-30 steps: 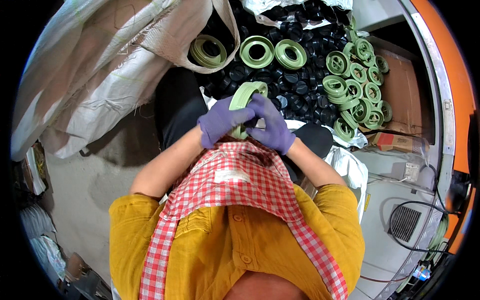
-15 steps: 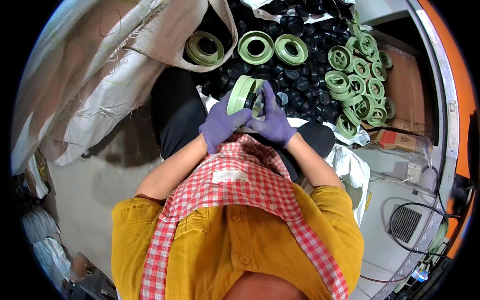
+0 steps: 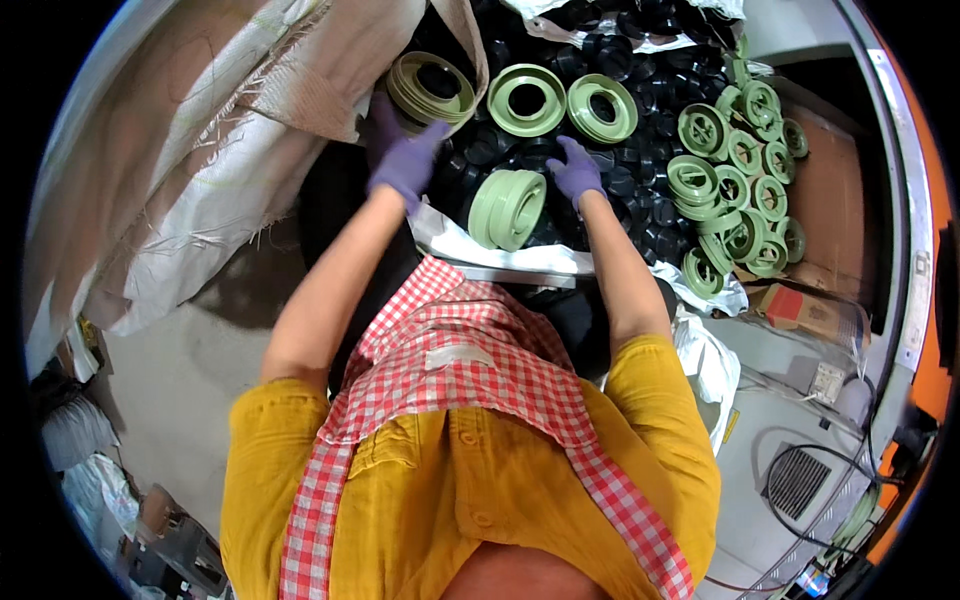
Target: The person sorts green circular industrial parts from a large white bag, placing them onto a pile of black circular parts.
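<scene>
A pair of stacked green plastic rings (image 3: pixel 487 208) lies tilted on the black caps just in front of me, with neither hand on it. My left hand (image 3: pixel 408 165), in a purple glove, is at the near left edge of another green ring (image 3: pixel 398 88); its thumb and fingers are spread, and part of the hand is in shadow. I cannot tell whether it touches that ring. My right hand (image 3: pixel 578 172), also gloved, is open over the black caps (image 3: pixel 610 180), below the right-hand green ring (image 3: pixel 625 118). Between these two stands a third green ring (image 3: pixel 497 105).
Many smaller green ring parts (image 3: pixel 733 188) are heaped at the right, beside a cardboard box (image 3: pixel 815 180). A large woven sack (image 3: pixel 220 150) rises at the left, its strap (image 3: pixel 470 40) hanging by the left ring. White sheeting (image 3: pixel 545 258) edges the pile near my lap.
Both hands have let go of the green ring piece, which now lies on the caps. My left hand has moved forward and left, my right hand forward and right.
</scene>
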A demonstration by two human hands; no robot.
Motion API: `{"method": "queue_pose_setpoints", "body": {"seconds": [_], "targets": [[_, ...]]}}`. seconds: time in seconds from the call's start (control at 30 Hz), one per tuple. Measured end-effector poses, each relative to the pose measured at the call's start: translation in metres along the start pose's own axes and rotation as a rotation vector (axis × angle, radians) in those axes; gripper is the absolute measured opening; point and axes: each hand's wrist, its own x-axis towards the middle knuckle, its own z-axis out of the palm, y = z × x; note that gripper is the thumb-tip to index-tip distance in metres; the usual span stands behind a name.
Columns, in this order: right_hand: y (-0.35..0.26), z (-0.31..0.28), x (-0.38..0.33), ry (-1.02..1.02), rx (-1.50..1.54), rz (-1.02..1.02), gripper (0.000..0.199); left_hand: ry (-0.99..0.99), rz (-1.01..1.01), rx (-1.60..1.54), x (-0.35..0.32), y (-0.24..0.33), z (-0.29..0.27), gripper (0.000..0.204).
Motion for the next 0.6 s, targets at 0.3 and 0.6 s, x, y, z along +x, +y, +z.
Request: {"method": "queue_pose_setpoints", "body": {"seconds": [0.3, 0.6], "targets": [[0.002, -0.006, -0.004, 0.36, -0.121, 0.033, 0.021, -0.987, 1.253, 0.926, -0.069, -0.009, 0.087, 0.04], [-0.039, -0.044, -0.104, 0.603, 0.515, -0.123, 0.02, -0.714, 0.153, -0.3, -0.061, 0.078, 0.006, 0.044]]}}
